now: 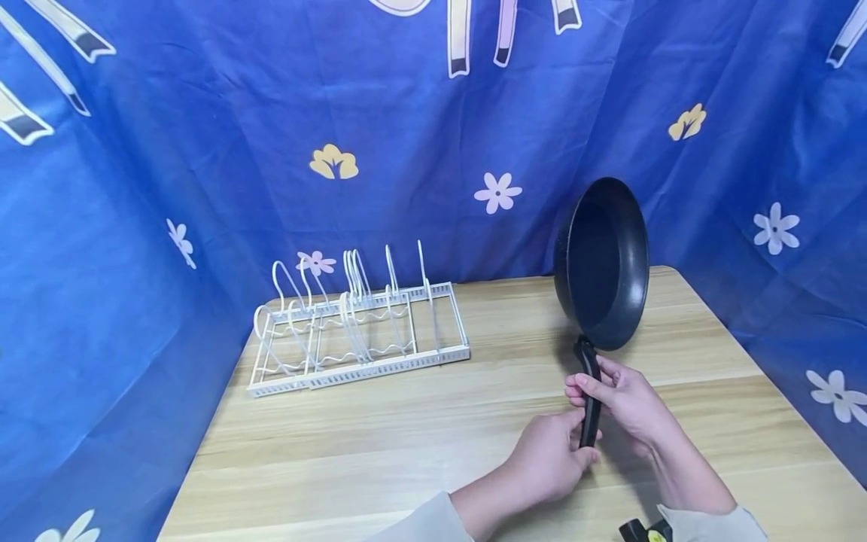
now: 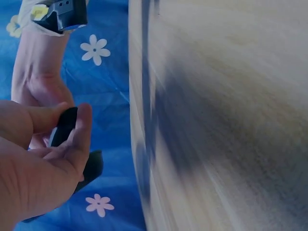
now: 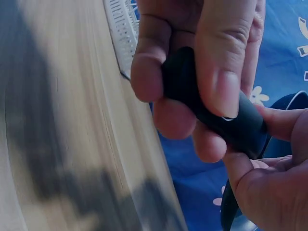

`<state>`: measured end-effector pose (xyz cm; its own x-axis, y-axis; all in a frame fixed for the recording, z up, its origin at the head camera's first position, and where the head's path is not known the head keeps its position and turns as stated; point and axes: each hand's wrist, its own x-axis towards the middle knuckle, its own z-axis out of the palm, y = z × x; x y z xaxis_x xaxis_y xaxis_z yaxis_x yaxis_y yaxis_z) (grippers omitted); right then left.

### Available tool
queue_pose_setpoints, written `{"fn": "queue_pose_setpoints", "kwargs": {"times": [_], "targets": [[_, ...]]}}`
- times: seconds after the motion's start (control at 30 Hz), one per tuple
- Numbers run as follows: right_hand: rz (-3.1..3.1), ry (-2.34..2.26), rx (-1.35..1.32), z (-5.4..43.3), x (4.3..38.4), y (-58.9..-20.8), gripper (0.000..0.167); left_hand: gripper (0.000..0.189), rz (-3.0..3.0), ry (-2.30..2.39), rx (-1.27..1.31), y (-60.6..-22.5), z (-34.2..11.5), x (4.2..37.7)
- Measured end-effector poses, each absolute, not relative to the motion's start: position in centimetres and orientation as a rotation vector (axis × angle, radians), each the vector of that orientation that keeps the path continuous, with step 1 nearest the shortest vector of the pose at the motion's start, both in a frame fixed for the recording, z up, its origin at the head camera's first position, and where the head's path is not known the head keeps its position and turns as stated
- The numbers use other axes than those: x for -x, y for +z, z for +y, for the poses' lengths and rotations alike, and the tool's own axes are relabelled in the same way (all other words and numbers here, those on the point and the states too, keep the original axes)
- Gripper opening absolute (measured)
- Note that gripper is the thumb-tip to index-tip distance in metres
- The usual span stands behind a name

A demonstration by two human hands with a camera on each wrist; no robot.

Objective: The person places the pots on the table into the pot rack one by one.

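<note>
A black frying pan [image 1: 603, 263] is held up on the right side, its round body tilted nearly upright with the hollow side showing in the head view. Its black handle [image 1: 591, 418] points down toward the person. My left hand [image 1: 552, 455] grips the handle's lower end between thumb and fingers. Closer to the pan body, my right hand [image 1: 630, 403] pinches the same handle. In the right wrist view the left thumb lies along the handle [image 3: 216, 118], and the right fingers hold it farther up.
A white wire pan rack [image 1: 389, 369] with several upright hoops stands at the back left of the wooden table [image 1: 325, 459]. Blue patterned cloth [image 1: 406, 150] hangs behind the table and along both sides. A dark wrist device [image 1: 646, 531] sits by the right sleeve.
</note>
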<state>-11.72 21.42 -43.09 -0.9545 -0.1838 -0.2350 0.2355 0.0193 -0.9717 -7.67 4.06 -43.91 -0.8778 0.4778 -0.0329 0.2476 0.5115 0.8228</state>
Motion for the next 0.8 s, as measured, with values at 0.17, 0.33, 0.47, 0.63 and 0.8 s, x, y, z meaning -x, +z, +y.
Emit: {"fn": "queue_pose_setpoints", "kwargs": {"times": [0.17, 0.33, 0.47, 0.63, 0.8], "targets": [[1.903, -2.083, -0.004, 20.9, 11.5, -42.8, 0.062, 0.032, 2.272, 1.505, -0.467, -44.0, 3.4, 7.8], [1.851, -2.108, 0.11, 20.4, 11.3, -42.6, 0.053, 0.046, 2.031, 1.661, -0.393, -44.4, 2.2, 8.0], [1.802, -2.128, 0.242, 19.7, 11.2, -42.7, 0.041, 0.045, 1.86, 1.746, -0.366, -44.8, 1.2, 8.4], [1.729, -2.152, 0.348, 18.8, 11.2, -42.9, 0.033, 0.042, 1.729, 1.8, -0.348, -45.5, -0.1, 8.6], [1.679, -2.168, 0.437, 17.7, 11.2, -43.2, 0.032, 0.038, 1.613, 1.846, -0.287, -45.8, -1.6, 8.5]]}}
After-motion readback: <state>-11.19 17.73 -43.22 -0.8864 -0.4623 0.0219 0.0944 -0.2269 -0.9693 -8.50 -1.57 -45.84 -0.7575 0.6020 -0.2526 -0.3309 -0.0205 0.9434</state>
